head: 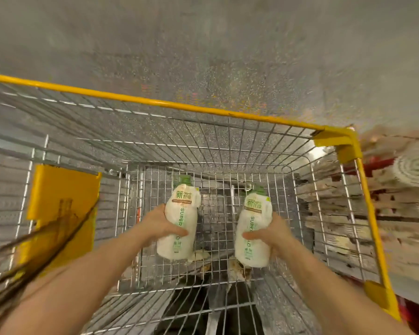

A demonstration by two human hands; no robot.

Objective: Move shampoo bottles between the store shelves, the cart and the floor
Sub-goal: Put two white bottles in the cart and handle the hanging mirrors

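Two white shampoo bottles with green caps are held inside the wire cart point(228, 151), above its mesh floor: the left bottle point(179, 218) wrapped by the left hand point(159, 226), the right bottle point(254, 228) wrapped by the right hand point(273, 235), caps pointing away from the person. Yellow rim trim point(155, 102) frames the basket, speckled grey flooring point(203, 44) beyond. Blurred shelf goods point(402, 180) lie to the right.
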